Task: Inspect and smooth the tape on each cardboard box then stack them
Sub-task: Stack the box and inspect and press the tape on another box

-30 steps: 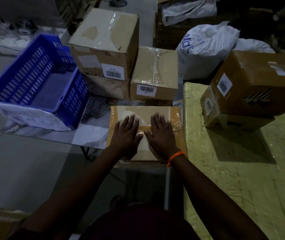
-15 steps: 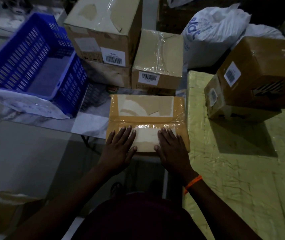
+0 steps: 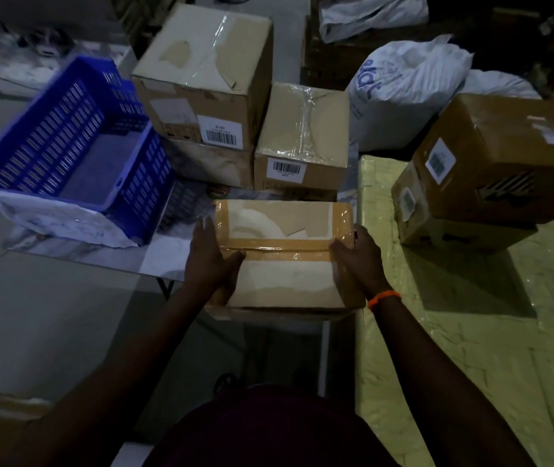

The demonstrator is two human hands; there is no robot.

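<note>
Box (image 3: 282,264): flat taped carton at the near edge of the counter (image 3: 154,261), just in front of two taller cartons (image 3: 302,129).
Tape (image 3: 279,246): glossy strip across the top seam, faintly wrinkled.
Hands: apart, one on each end of the box. The left hand (image 3: 211,257) lies along the left side, thumb hooked over the top. The right hand (image 3: 356,254) wraps the right edge.
Likely step: lifting to stack.
Doing it well: squeeze evenly, lift level, keep thumbs off the tape, set corners square.
</note>
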